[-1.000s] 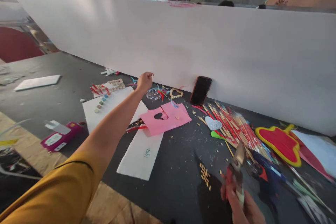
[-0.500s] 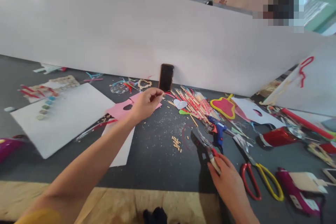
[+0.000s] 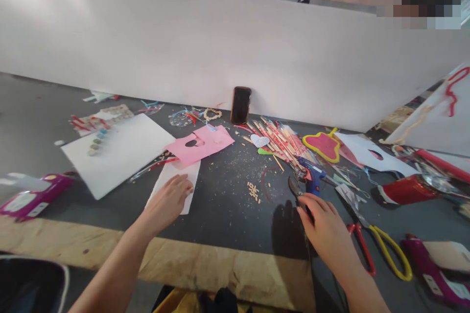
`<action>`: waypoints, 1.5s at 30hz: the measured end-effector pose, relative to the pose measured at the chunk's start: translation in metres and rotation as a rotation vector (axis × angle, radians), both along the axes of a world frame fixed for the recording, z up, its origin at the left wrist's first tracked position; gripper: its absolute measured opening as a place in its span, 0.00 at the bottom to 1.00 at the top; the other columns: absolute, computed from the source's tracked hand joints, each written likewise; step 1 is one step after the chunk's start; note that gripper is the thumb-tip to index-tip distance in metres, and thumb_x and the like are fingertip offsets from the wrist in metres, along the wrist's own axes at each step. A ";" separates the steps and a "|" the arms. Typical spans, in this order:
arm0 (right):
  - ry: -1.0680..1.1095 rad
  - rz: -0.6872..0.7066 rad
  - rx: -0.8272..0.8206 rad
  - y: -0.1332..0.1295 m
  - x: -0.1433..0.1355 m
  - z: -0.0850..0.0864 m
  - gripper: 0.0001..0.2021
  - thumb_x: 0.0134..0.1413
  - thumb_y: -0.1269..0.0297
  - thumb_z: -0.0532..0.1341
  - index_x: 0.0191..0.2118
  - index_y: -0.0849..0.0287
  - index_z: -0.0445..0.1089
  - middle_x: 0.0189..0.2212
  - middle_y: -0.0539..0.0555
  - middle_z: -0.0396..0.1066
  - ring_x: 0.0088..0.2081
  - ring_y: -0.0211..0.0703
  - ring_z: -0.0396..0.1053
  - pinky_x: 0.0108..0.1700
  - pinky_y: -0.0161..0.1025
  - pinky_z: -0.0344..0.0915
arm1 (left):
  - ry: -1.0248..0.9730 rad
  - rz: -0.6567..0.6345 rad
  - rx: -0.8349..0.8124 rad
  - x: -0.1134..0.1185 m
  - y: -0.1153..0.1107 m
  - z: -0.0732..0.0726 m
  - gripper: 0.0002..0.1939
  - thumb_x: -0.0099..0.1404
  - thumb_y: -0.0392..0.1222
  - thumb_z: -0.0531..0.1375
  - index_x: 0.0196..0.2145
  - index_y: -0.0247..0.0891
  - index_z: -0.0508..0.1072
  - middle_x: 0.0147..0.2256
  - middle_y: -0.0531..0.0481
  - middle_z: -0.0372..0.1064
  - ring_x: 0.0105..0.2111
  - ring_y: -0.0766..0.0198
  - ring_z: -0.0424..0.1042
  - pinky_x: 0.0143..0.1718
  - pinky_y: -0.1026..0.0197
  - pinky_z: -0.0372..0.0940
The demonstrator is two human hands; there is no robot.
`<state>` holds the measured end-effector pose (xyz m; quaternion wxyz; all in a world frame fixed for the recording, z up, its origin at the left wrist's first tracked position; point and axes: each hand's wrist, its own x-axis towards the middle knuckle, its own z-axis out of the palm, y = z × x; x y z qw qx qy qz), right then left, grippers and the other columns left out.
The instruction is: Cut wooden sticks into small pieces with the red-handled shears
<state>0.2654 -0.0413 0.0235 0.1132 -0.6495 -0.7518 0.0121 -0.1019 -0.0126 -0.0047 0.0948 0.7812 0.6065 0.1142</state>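
Observation:
My left hand (image 3: 171, 199) is over a white sheet of paper (image 3: 191, 190), fingers bent and close together; whatever they may hold is hidden. My right hand (image 3: 325, 220) is wrapped over the handles of a pair of pruning shears, whose dark blade (image 3: 293, 186) points away past the fingertips. A small pile of short cut stick pieces (image 3: 253, 191) lies between the hands. Beyond it is a bundle of red-and-tan sticks (image 3: 277, 139). A blue glue gun (image 3: 312, 178) lies just past the shears. A pink paper with a hole (image 3: 216, 142) overlaps the white sheet.
A phone (image 3: 241, 105) leans upright against the white partition (image 3: 183, 49). At left are a white board (image 3: 125, 156) and a purple box (image 3: 55, 190). To the right lie scissors with red and yellow handles (image 3: 389, 249), a red can (image 3: 407, 189) and a yellow-edged pink shape (image 3: 321, 144).
My left hand has come back from near the phone, toward me and left, over the white sheet. My right hand has shifted forward over the shears, covering their handles. The view has turned slightly left.

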 end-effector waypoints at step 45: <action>0.929 0.078 -0.346 0.027 -0.070 -0.008 0.08 0.55 0.60 0.54 0.35 0.57 0.67 0.27 0.50 0.68 0.27 0.36 0.65 0.31 0.32 0.63 | -1.489 -0.057 -1.034 0.132 0.026 -0.002 0.12 0.51 0.44 0.64 0.28 0.31 0.72 0.24 0.51 0.68 0.19 0.74 0.66 0.22 0.69 0.65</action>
